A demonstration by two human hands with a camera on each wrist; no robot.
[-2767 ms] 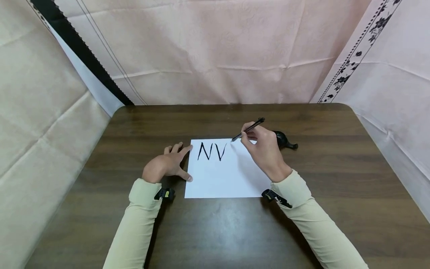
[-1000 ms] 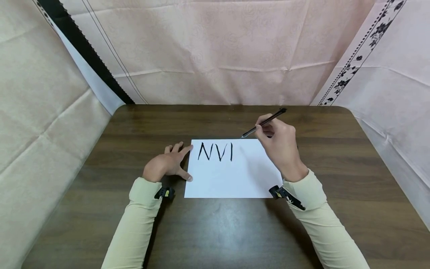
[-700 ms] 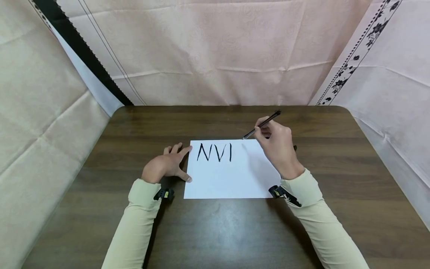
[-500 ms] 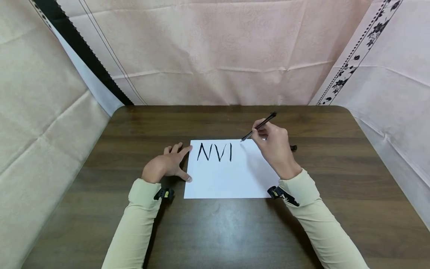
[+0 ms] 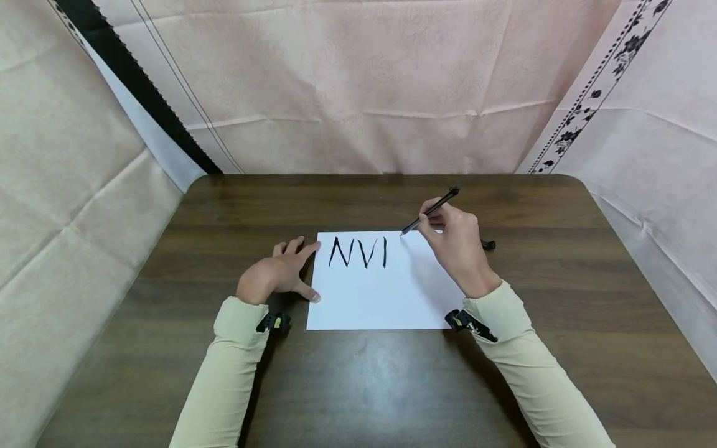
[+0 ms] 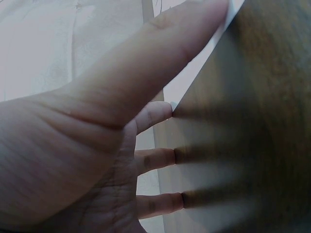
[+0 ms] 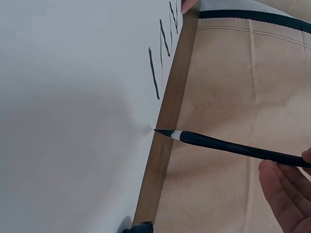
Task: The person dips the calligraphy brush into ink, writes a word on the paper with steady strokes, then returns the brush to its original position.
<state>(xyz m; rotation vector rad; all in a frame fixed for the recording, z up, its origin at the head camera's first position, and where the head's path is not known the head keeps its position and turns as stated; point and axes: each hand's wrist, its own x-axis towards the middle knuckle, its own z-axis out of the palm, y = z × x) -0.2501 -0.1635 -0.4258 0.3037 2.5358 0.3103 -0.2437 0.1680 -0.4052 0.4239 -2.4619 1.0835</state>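
Observation:
A white sheet of paper (image 5: 370, 305) lies on the table, with black painted letters (image 5: 358, 252) reading "NVI" along its upper left. My left hand (image 5: 280, 270) rests at the sheet's left edge, fingers spread, with thumb and index fingertip on the paper. In the left wrist view, the other fingertips of the left hand (image 6: 146, 160) touch the wood. My right hand (image 5: 456, 246) pinches a black-handled ink brush (image 5: 439, 204) above the sheet's upper edge. In the right wrist view, the brush (image 7: 209, 141) shows white bristles with a black tip, at or just over the paper; contact is unclear.
Behind the right hand, a black object (image 5: 488, 246) stands mostly hidden; its rounded end also shows as a dark shape (image 7: 140, 227) in the right wrist view. The brown wooden table (image 5: 358, 386) meets hanging pale cloth (image 5: 358, 87) at its far edge.
A vertical stroke, the "I", has been added since the oldest frame. My right hand moved right with the brush, then slightly back left, lowering the tip towards the paper. The left hand stayed put.

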